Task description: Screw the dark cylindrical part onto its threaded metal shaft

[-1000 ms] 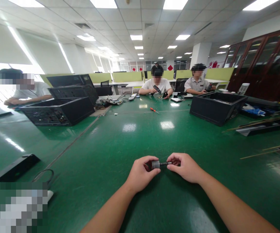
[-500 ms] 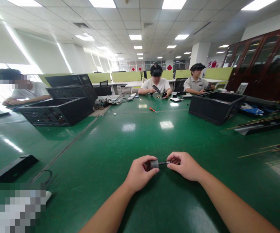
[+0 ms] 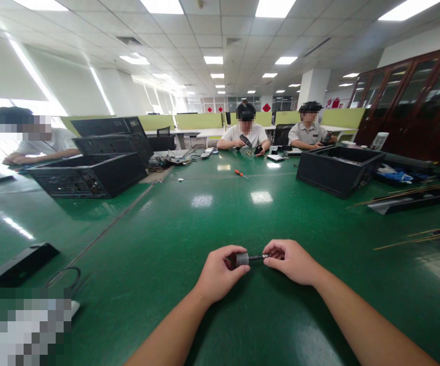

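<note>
Cylinder point(image 3: 242, 259), grey, lies sideways between the two hands over the near middle of the green table point(image 3: 158, 229), a dark shaft point(image 3: 256, 257) running from its right end; whether it touches the table I cannot tell. At the far left a person point(image 3: 57, 142) in a white top leans forward, forearms low by the table. Nearer on that side lie a black cover point(image 3: 19, 265) and a cable point(image 3: 67, 268) curled in a loop, with a pale object point(image 3: 25, 325), blurred out, in the near corner. Beyond them sits a black case point(image 3: 90, 175), open on top, a dark panel point(image 3: 115, 145) standing behind it and loose parts point(image 3: 177, 158) just to its right. Next comes the left hand point(image 3: 217, 274), thumb and fingers curved round the cylinder in a moderately wide grip. Well ahead lies an orange screwdriver point(image 3: 239, 173), and past it another person point(image 3: 260, 133) holds a dark tool point(image 3: 246, 140). To the cylinder's right, the right hand point(image 3: 292, 262) pinches the silvery end of the shaft narrowly between thumb and fingertips. Farther right, a third person point(image 3: 301, 134) sits behind a second open case point(image 3: 319, 173). A blue bag point(image 3: 395, 175), a metal channel point(image 3: 395, 205) and thin rods point(image 3: 406, 241) lie along the right side, below a brown cabinet point(image 3: 410, 119).
</note>
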Tool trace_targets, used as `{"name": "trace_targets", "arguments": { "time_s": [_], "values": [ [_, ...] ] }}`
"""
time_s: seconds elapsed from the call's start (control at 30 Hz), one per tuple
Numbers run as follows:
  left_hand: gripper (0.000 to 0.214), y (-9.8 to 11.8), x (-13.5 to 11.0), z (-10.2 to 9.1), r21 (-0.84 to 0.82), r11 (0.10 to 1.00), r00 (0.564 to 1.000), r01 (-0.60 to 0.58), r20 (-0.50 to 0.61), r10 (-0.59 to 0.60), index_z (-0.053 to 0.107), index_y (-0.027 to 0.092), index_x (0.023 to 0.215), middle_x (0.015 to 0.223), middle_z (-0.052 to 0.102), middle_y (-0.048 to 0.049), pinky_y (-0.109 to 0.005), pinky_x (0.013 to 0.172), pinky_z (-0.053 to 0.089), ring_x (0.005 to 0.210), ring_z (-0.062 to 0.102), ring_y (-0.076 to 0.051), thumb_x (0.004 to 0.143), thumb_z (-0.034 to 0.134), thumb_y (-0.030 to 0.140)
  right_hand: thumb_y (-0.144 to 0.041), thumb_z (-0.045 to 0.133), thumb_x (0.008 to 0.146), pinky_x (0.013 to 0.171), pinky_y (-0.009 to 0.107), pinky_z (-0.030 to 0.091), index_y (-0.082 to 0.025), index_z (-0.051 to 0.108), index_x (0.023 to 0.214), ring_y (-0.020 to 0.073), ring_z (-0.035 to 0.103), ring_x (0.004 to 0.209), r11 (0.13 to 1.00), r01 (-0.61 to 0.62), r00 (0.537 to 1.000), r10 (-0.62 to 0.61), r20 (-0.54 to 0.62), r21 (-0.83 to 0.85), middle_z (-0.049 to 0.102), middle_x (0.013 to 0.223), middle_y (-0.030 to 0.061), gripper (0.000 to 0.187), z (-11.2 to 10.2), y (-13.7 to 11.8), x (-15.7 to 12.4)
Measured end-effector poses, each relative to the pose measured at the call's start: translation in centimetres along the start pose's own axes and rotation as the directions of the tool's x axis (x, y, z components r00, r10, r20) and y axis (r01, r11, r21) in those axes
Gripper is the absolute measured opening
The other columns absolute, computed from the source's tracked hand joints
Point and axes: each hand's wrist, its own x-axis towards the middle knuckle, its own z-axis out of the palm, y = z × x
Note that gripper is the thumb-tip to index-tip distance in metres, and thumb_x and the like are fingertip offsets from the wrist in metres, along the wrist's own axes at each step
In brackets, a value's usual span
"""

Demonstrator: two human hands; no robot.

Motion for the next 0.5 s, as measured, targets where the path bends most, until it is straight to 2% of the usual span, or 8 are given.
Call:
{"name": "trace_targets", "arguments": {
  "time_s": [0.37,0.5],
  "values": [
    [0.031,0.06,0.03,0.06,-0.033,0.999,1.000,0.001,-0.014,-0.002,0.076,0.022,0.101,0.088,0.074,-0.0027,-0.029,0.067,0.050,0.070,0.063,-0.018,0.070,0.078,0.025,-0.025,0.068,0.080,0.073,0.028,0.051,-0.017,0.070,0.091,0.0173,0.066,0.076,1.000,-0.012,1.000,0.011,-0.017,-0.026,0.073,0.085,0.0049,0.014,-0.27,-0.28,-0.12],
    [0.032,-0.29,0.24,0.14,-0.139,0.989,0.998,0.043,-0.038,-0.048,0.077,0.023,0.096,0.085,0.075,-0.0021,-0.029,0.068,0.050,0.070,0.064,-0.018,0.065,0.082,0.025,-0.026,0.070,0.077,0.071,0.028,0.050,-0.017,0.071,0.088,0.0173,0.065,0.074,0.998,-0.055,0.998,0.055,-0.023,-0.008,0.072,0.081,0.0042,0.015,-0.95,-0.02,-0.06]
  ]
}}
